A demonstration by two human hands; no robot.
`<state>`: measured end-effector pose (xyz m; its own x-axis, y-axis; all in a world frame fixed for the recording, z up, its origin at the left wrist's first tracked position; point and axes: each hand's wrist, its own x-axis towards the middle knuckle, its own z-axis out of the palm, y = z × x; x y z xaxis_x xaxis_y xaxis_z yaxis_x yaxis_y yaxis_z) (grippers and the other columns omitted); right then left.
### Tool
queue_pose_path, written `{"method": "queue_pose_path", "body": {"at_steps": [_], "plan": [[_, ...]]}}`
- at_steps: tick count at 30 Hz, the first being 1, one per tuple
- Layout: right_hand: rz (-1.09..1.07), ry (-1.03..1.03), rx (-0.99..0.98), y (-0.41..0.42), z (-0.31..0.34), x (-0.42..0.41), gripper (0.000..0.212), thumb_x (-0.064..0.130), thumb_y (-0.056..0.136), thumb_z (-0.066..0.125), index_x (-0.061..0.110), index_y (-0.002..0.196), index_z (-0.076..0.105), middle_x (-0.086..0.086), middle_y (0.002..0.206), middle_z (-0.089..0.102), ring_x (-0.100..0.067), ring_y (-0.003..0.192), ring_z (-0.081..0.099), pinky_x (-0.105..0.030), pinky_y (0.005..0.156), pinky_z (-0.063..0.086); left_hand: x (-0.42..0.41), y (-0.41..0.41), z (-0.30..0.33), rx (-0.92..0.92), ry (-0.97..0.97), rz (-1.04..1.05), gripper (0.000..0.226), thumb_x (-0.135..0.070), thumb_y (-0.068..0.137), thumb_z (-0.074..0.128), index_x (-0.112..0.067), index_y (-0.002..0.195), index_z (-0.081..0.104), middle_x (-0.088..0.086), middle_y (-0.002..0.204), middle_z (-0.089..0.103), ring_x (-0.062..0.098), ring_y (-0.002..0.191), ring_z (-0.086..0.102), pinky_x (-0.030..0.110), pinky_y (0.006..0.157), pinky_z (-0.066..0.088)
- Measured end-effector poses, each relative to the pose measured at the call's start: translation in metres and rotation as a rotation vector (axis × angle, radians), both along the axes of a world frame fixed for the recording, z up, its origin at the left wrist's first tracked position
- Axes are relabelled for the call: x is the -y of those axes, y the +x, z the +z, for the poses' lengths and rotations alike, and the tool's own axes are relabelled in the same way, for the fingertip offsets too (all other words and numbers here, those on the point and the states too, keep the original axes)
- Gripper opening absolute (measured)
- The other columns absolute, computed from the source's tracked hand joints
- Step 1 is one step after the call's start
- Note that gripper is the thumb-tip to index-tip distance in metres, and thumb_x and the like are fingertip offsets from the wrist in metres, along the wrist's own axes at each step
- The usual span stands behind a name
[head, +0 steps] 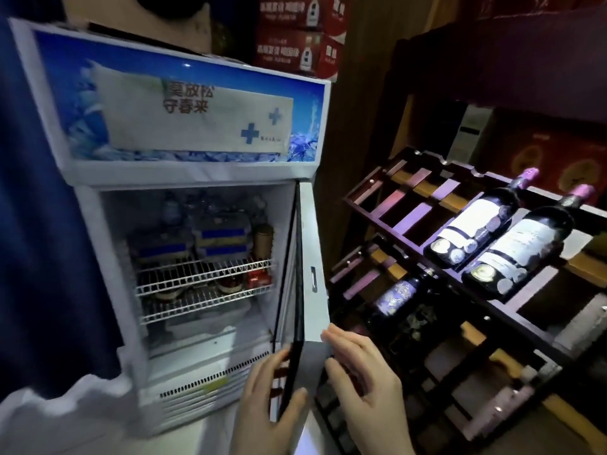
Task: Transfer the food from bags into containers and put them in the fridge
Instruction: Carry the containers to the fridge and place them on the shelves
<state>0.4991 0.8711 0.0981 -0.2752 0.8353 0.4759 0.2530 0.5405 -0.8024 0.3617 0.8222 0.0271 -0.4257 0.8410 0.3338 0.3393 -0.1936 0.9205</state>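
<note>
A small white display fridge [184, 174] with a blue ice-pattern header stands open. Its door [310, 244] is swung out toward me and seen edge-on. Inside, the upper wire shelf [203, 274] carries boxes with blue and yellow labels [220, 238] and a brown jar [263, 239]. Dark jars sit on the shelf below. A pale container [203, 325] lies on the fridge floor. My left hand [262, 402] grips the door's lower edge, fingers inside and thumb outside. My right hand [361, 379] rests with relaxed fingers on the door's outer face.
A dark wooden wine rack [371, 192] with labelled bottles [476, 224] stands close on the right, right behind the open door. Red cartons [295, 44] are stacked on top of the fridge. A blue curtain [39, 224] hangs at the left.
</note>
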Motion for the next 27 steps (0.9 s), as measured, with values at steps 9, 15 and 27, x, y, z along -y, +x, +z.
{"method": "queue_pose_path", "body": {"at_steps": [9, 15, 27], "plan": [[0.424, 0.203, 0.417, -0.141, -0.009, -0.016, 0.052, 0.046, 0.096, 0.046, 0.054, 0.141, 0.021, 0.034, 0.153, 0.000, 0.014, 0.139, 0.006, -0.011, 0.110, 0.015, 0.033, -0.107, 0.008, -0.003, -0.055, 0.440, 0.054, -0.005, 0.085, 0.064, -0.046, 0.118, 0.051, -0.016, 0.129, 0.046, -0.004, 0.117, 0.049, 0.029, 0.096, 0.049], [0.400, 0.385, 0.578, -0.242, -0.022, -0.048, 0.062, 0.048, 0.096, 0.039, 0.042, 0.149, 0.008, 0.023, 0.154, -0.013, 0.000, 0.144, -0.008, -0.025, 0.119, 0.003, 0.020, -0.194, 0.008, 0.091, -0.056, 0.449, 0.059, -0.014, 0.088, 0.065, -0.044, 0.132, 0.041, -0.039, 0.134, 0.037, -0.015, 0.124, 0.040, 0.023, 0.102, 0.039], [0.381, 0.340, 0.628, -0.393, -0.019, -0.112, 0.058, 0.041, 0.097, 0.045, 0.036, 0.149, 0.020, 0.026, 0.154, 0.000, 0.000, 0.144, 0.004, -0.024, 0.119, 0.010, -0.043, -0.362, 0.010, 0.083, -0.067, 0.517, 0.056, -0.016, 0.088, 0.064, -0.040, 0.136, 0.047, -0.019, 0.125, 0.052, -0.007, 0.114, 0.052, 0.020, 0.096, 0.044]]}}
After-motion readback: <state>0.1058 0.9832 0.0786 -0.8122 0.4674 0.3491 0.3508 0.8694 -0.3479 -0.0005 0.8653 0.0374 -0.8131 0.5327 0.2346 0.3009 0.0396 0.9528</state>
